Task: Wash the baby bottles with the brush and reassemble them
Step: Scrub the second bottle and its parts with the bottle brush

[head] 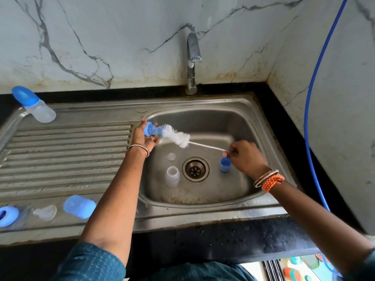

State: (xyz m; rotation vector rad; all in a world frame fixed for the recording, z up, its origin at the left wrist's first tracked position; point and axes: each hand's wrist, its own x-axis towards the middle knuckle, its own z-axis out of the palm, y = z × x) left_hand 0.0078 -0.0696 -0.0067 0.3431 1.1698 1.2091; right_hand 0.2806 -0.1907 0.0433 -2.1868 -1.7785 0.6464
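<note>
- The left hand [144, 136] grips a small blue cap [151, 129] at the near-left rim of the sink [253, 110], fingers curled round it with its mouth turned toward the other hand, probably so the brush can enter straight.
- The right hand [244, 157] pinches the thin white handle of the brush [176, 136] at its far end; the bristle head reaches across the basin into the cap. Holding it at the tip gives reach, though likely less force.
- Both hands hover over the basin rather than the drainboard [65, 159], which I judge is meant to let drips fall toward the drain [195, 169].
- Just below the right hand stands a blue ring [225, 164] on the basin floor, apparently waiting its turn.
- Below the left hand, an open clear bottle [172, 176] stands upright beside the drain, with a clear nipple [171, 156] just beyond it.
- Well to the left of the left hand, on the drainboard's near edge, lie a blue cover [79, 206], a second clear nipple [45, 212] and a blue collar [8, 216], set apart from the basin; whether already washed I cannot tell.
- Far left at the back, an assembled bottle [34, 106] leans, capped.
- The tap [192, 59] shows no running water.
- Judging by the loose pieces, washing is midway and reassembly not yet begun.
</note>
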